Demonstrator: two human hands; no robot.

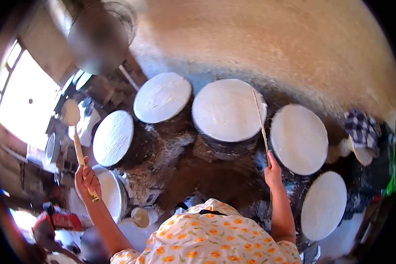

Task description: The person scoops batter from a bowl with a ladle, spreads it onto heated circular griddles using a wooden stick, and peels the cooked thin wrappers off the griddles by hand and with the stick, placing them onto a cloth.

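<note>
My left hand (88,181) is raised at the left, wrapped around the pale handle of a ladle (78,149) whose round head points up and away. My right hand (273,169) grips a long thin stick (260,118). Its far tip lies over the right part of a round white-topped griddle (226,110); I cannot tell whether it touches. Nearest my right hand on the other side is a second white disc (299,140). Below my left hand stands a large round tub (106,189) with whitish contents.
More round white discs (163,97) (113,138) (324,206) stand in an arc on dark bases. A small white bucket (144,216) is at lower left. A checked cloth (361,128) lies at right. A fan (122,17) and a wall (268,39) are behind.
</note>
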